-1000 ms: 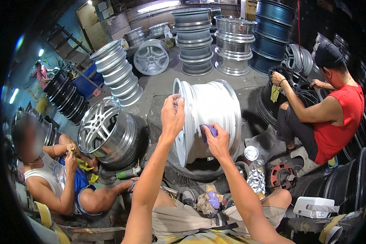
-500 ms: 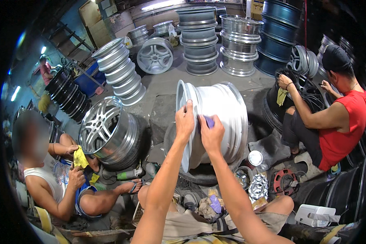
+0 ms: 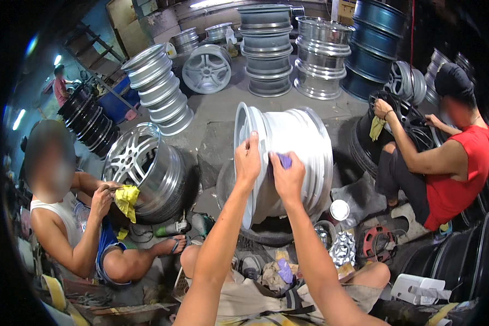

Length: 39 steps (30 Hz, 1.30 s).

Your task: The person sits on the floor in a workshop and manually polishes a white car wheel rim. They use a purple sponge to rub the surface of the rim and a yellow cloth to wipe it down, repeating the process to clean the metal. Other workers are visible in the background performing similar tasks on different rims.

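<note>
A white-grey wheel rim (image 3: 296,141) stands on its side before me, on top of a black tyre (image 3: 266,237). My left hand (image 3: 248,160) is closed over the rim's left lip, thumb up, fingers partly hidden behind it. Against the barrel, my right hand (image 3: 289,179) pinches a small purple pad (image 3: 284,161); whether it is cloth or abrasive sheet I cannot tell. Below my forearms lies a crumpled purple piece (image 3: 285,270) among rags.
To the left, a person holds a yellow cloth (image 3: 126,202) beside a polished wheel (image 3: 168,182). Another person in a red top (image 3: 462,168) handles a black wheel at right. A white-topped can (image 3: 339,210), a red reel (image 3: 376,243) and a green grinder (image 3: 171,228) lie near. Stacked rims (image 3: 266,54) stand behind.
My right hand has shifted slightly right with the purple pad; my left stays on the lip. The person at left has brought the yellow cloth over to the polished wheel.
</note>
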{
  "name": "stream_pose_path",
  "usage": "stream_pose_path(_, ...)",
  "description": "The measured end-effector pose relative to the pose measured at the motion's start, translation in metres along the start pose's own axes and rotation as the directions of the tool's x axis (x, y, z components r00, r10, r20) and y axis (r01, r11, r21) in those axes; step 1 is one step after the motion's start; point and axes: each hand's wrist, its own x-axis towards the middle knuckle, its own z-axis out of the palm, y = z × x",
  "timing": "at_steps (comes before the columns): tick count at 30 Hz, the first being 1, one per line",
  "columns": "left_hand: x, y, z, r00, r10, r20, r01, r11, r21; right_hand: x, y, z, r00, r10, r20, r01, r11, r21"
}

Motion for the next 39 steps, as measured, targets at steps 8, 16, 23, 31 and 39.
stream_pose_path(8,0.009,-0.001,0.000,1.000,0.003,-0.007,-0.003,1.000,-0.023,-0.022,-0.002,-0.011,1.000,0.009,0.021,-0.009,1.000,0.002)
stream_pose_path(16,0.008,-0.001,0.003,1.000,0.020,0.024,-0.020,1.000,-0.010,-0.001,0.001,0.001,0.978,-0.194,-0.077,0.188,0.978,-0.087)
stream_pose_path(23,-0.001,0.014,0.005,1.000,0.025,0.017,-0.024,0.999,-0.044,0.010,-0.018,0.002,0.954,-0.293,-0.070,0.293,0.956,-0.006)
stream_pose_path(31,0.008,0.000,0.005,0.998,0.060,0.003,-0.060,0.997,-0.041,-0.001,-0.015,-0.007,0.955,-0.296,-0.022,0.295,0.955,-0.028)
stream_pose_path(39,0.004,-0.005,0.003,0.996,0.089,-0.006,-0.089,0.996,0.026,-0.012,-0.017,-0.020,0.969,-0.241,0.055,0.243,0.969,-0.031)
